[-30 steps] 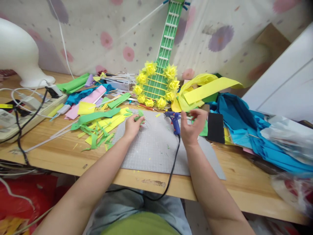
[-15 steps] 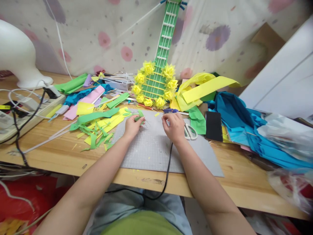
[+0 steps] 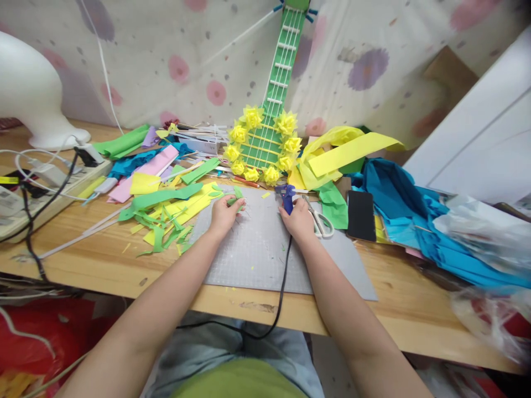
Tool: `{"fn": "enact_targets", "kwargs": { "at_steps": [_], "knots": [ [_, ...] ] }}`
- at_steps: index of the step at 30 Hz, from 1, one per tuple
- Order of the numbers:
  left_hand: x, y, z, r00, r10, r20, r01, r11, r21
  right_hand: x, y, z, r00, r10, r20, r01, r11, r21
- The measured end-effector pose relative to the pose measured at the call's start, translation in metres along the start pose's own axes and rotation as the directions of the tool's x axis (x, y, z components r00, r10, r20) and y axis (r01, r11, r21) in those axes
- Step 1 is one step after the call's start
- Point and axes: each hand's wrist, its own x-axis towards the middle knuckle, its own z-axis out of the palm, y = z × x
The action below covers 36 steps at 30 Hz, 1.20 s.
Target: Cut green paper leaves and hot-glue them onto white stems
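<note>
Now closes right hand point(image 3: 301, 222) around blue hot glue gun point(image 3: 286, 194), no longer open beside it; leaves white-handled scissors point(image 3: 318, 221) visible, earlier mostly hidden behind hand.

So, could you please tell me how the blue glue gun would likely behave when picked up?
The blue glue gun would probably feel rigid, given its moulded-looking body. Its black cord, draped over the table's front edge, may drag or tug.

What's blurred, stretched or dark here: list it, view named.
Head view: white plastic at the right edge looks smeared and stretched; head view: top right corner darkens; head view: glue gun and right hand look slightly soft; head view: mat fairly evenly lit.
</note>
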Motion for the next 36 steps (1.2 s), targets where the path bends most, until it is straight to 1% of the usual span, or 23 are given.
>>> {"fn": "enact_targets", "kwargs": {
  "at_steps": [3,4,6,10,14,15,16,18,19,20,21,22,23,24,26,27,28,31,36],
  "knots": [
    [0.001,-0.001,-0.001,1.000,-0.008,-0.001,0.008,1.000,-0.011,0.005,0.005,-0.008,0.991,0.018,0.135,-0.009,0.998,-0.064],
    [0.001,-0.002,-0.001,1.000,-0.008,-0.001,0.008,1.000,-0.013,0.006,0.008,-0.012,0.986,0.023,0.165,-0.009,0.996,-0.086],
    [0.001,-0.002,-0.001,1.000,-0.010,-0.002,0.010,1.000,-0.013,0.009,0.016,-0.017,0.982,0.030,0.187,-0.006,0.992,-0.125],
    [0.001,-0.001,0.000,1.000,-0.017,-0.003,0.017,1.000,-0.002,0.009,0.026,-0.023,0.983,0.045,0.180,-0.014,0.986,-0.166],
    [0.002,-0.003,-0.001,1.000,-0.012,0.001,0.012,1.000,-0.002,0.004,0.023,-0.034,0.995,0.071,0.072,-0.059,0.985,-0.160],
    [0.002,-0.004,-0.001,1.000,-0.009,0.003,0.009,1.000,-0.004,0.002,0.022,-0.038,0.994,0.081,0.073,-0.068,0.985,-0.158],
    [0.003,-0.005,-0.001,1.000,-0.007,0.004,0.007,1.000,-0.003,0.001,0.021,-0.042,0.991,0.083,0.105,-0.067,0.986,-0.152],
    [0.003,-0.006,-0.001,1.000,-0.005,0.015,0.005,1.000,0.000,-0.002,0.017,-0.046,0.972,0.036,0.233,-0.016,0.996,-0.086],
    [0.002,-0.006,-0.001,1.000,-0.007,0.024,0.007,1.000,0.001,-0.004,0.014,-0.045,0.955,-0.023,0.296,0.026,1.000,-0.006],
    [0.002,-0.006,0.000,0.999,-0.012,0.036,0.011,1.000,0.002,-0.005,0.010,-0.041,0.937,-0.100,0.335,0.067,0.992,0.109],
    [0.000,-0.005,0.001,0.998,-0.018,0.056,0.018,1.000,0.005,-0.006,0.005,-0.035,0.922,-0.176,0.346,0.089,0.964,0.252],
    [-0.001,-0.005,0.001,0.996,-0.025,0.082,0.025,1.000,0.011,-0.007,-0.001,-0.028,0.914,-0.237,0.330,0.089,0.909,0.407],
    [-0.002,-0.004,0.002,0.993,-0.033,0.114,0.031,0.999,0.018,-0.009,-0.007,-0.019,0.915,-0.261,0.308,0.050,0.831,0.555],
    [-0.004,-0.003,0.003,0.989,-0.040,0.143,0.037,0.999,0.025,-0.010,-0.013,-0.011,0.917,-0.249,0.310,-0.024,0.743,0.669],
    [-0.006,-0.003,0.004,0.980,-0.049,0.194,0.043,0.998,0.034,-0.011,-0.024,0.003,0.905,-0.243,0.349,-0.148,0.589,0.794],
    [-0.006,-0.003,0.004,0.977,-0.052,0.209,0.045,0.998,0.035,-0.012,-0.029,0.008,0.899,-0.247,0.363,-0.184,0.540,0.822],
    [-0.007,-0.003,0.004,0.975,-0.054,0.214,0.047,0.998,0.034,-0.012,-0.032,0.012,0.893,-0.255,0.371,-0.203,0.509,0.837],
    [-0.005,-0.004,0.005,0.977,-0.052,0.206,0.047,0.998,0.030,-0.014,-0.037,0.014,0.882,-0.262,0.392,-0.239,0.467,0.851],
    [-0.003,-0.005,0.005,0.981,-0.045,0.191,0.038,0.998,0.042,-0.018,-0.036,0.011,0.861,-0.258,0.438,-0.325,0.383,0.865]
  ]
}}
